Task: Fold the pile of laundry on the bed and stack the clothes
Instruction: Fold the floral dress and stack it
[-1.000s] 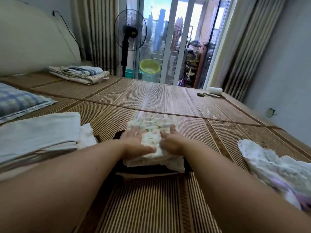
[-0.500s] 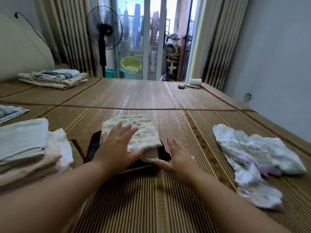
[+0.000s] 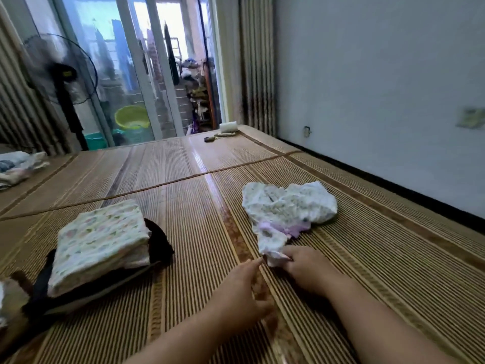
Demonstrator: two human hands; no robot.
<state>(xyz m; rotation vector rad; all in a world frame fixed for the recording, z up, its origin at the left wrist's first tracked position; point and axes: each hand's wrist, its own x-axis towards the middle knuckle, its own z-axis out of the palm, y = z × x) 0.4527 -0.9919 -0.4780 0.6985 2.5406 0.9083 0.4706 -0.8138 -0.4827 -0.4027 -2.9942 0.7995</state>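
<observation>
A crumpled white floral garment (image 3: 286, 206) with a purple trim lies on the bamboo mat (image 3: 199, 206) to the right. My right hand (image 3: 304, 266) pinches its near corner. My left hand (image 3: 241, 292) reaches toward the same corner with its fingers stretched out, holding nothing. To the left, a folded floral cloth (image 3: 102, 240) sits on top of a folded black garment (image 3: 157, 237), forming a small stack.
Another folded pile (image 3: 18, 166) lies at the far left of the bed. A white roll (image 3: 228, 126) and a small dark object (image 3: 210, 138) sit at the far edge. A standing fan (image 3: 63, 74) and glass doors are beyond. A wall runs along the right side.
Both hands left the folded floral stack and moved right to the crumpled garment. My right hand took hold of its near corner. The view swung right.
</observation>
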